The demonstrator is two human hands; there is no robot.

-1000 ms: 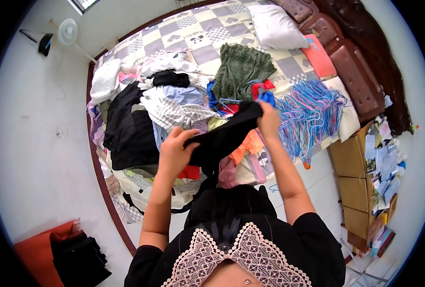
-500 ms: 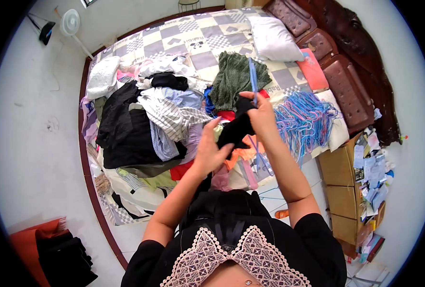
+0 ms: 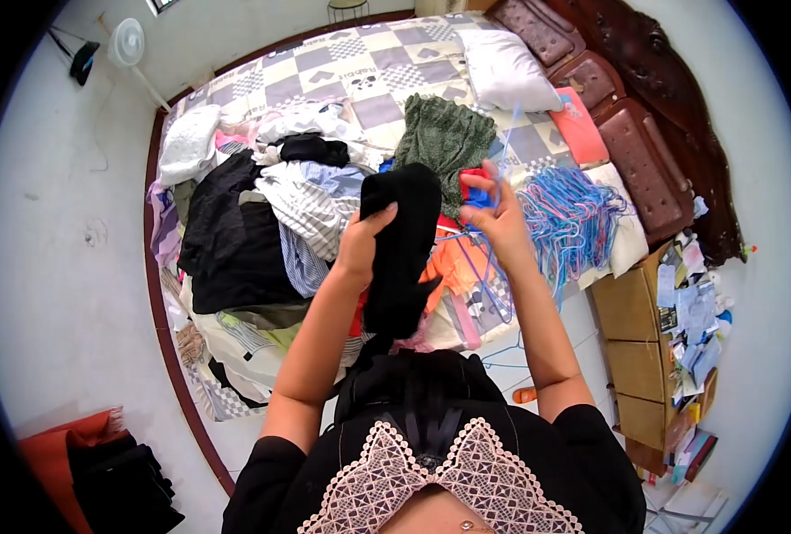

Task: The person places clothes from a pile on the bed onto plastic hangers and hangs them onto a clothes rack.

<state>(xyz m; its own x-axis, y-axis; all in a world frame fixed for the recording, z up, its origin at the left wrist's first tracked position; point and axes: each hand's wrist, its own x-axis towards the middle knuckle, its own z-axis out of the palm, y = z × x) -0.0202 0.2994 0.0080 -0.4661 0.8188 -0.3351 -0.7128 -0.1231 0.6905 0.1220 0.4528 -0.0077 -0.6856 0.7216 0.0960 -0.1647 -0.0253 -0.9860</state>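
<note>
Head view gives me the left hand (image 3: 366, 245) clamped on a black garment (image 3: 403, 254), thumb across its edge; the cloth hangs over the near side of the bed (image 3: 387, 49). Thumb and fingers of the right hand (image 3: 505, 227) stand apart beside a blurred blue hanger (image 3: 508, 147), and I cannot tell whether they grip it. Between cloth and right hand I see a gap with an orange cloth (image 3: 456, 270) below. Just beyond lies a green patterned garment (image 3: 444, 133); a hanger pile (image 3: 573, 218) borders the right, a clothes heap (image 3: 226, 240) the left. Floor tiles (image 3: 551, 351) run between the bed's near edge and a brown cabinet (image 3: 631, 356).
</note>
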